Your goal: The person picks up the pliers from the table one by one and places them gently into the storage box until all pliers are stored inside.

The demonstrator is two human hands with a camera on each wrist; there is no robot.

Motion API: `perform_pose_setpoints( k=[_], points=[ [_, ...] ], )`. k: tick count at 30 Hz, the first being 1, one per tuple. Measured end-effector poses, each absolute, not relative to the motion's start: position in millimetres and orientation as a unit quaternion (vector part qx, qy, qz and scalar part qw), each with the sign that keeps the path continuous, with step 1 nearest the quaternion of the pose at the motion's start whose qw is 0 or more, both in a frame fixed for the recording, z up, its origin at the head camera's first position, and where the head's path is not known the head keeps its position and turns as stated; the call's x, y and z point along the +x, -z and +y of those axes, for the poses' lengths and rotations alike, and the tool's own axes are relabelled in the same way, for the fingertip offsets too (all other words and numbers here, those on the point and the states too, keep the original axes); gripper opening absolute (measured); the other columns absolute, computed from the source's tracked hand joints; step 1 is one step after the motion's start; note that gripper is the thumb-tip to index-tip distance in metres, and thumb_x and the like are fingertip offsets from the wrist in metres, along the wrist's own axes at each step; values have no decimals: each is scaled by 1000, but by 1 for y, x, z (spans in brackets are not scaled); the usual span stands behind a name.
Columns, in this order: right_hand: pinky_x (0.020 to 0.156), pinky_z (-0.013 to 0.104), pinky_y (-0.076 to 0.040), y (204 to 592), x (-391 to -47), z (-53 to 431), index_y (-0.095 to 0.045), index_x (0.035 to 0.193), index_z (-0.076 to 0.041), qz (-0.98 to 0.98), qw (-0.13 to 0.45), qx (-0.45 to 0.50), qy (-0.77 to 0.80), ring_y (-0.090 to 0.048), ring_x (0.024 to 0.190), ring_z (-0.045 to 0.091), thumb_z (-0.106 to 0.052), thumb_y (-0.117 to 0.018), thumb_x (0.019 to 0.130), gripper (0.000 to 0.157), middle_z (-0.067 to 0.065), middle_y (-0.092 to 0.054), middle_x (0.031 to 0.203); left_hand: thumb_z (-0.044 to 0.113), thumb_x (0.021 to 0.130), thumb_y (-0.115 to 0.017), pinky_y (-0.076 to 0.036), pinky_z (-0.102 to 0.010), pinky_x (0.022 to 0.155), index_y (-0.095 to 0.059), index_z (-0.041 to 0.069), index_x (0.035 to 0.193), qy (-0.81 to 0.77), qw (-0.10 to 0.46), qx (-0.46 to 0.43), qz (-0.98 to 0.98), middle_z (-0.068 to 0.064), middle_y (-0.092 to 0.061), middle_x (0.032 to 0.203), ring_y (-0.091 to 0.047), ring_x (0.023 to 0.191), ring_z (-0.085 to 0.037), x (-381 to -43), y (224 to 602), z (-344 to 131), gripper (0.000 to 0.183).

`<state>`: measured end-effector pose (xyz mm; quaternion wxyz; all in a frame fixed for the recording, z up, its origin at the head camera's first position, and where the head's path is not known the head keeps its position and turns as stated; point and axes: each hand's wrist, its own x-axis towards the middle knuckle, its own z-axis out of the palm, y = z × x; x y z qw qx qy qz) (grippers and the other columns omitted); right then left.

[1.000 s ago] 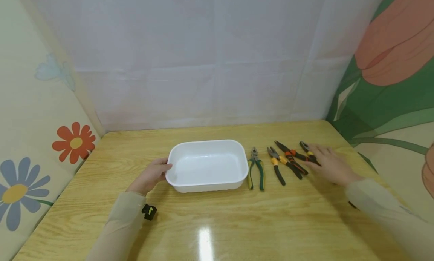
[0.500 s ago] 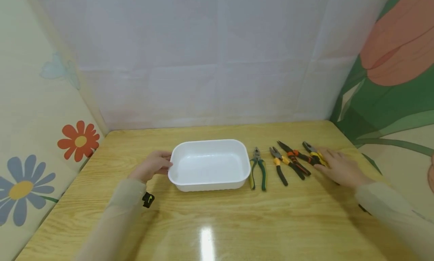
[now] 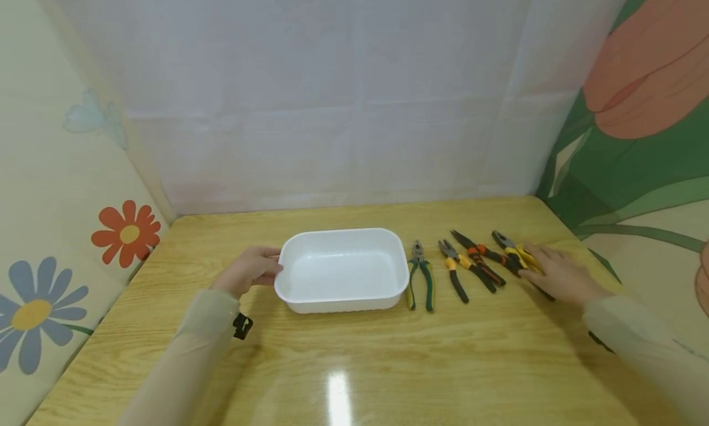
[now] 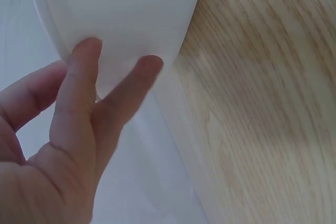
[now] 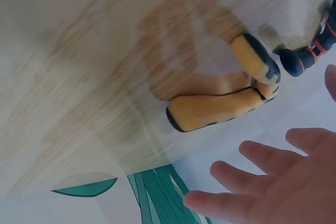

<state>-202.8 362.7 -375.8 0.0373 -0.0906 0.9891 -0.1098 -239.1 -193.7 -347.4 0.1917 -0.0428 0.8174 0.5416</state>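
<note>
A white rectangular basin (image 3: 343,305) sits on the wooden table. At its left end my left hand (image 3: 249,271) holds it, thumb at the rim. In the left wrist view, two fingertips (image 4: 149,65) press the outer wall. My right hand (image 3: 562,277) hovers over yellow-handled pliers (image 3: 512,244) at the far right, partly covering their handles. In the right wrist view its fingers are spread and the splayed yellow handles (image 5: 215,109) lie apart from them. To their left lie red-and-black long-nose pliers (image 3: 479,257), yellow-and-black pliers (image 3: 456,263), and green-handled pliers (image 3: 420,275) beside the basin.
A white cloth wall (image 3: 354,106) rises behind the table (image 3: 310,377). Flower-printed panels stand at the left (image 3: 66,180) and right (image 3: 637,167). A black strap piece (image 3: 242,325) shows at the left wrist.
My right hand has drawn back to the right, uncovering more of the yellow-handled pliers. My left thumb has slid outward to the basin's rim. The other pliers stay put.
</note>
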Motion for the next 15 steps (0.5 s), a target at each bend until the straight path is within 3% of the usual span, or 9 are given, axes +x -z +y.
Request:
perform_pose_setpoints(
  k=[8,15],
  points=[
    [82,86,-25,379,-204,371,-24,146,7,989,49,-82,116,-23,118,68,-46,-46,101,73,45,-24,139,-3,94,-54,-59,-38,80,-33,-11,145,-537,206,-30,818,-34,-44,139,-68,95,-31,-240,343,-193,56],
    [81,87,-24,383,-205,373,-22,148,4,988,52,-82,118,-22,118,70,-48,-46,101,74,44,-24,139,-6,92,-54,-60,-33,72,-30,-9,147,-548,213,-42,808,-33,-44,138,-68,83,-23,-241,344,-194,59]
  ],
)
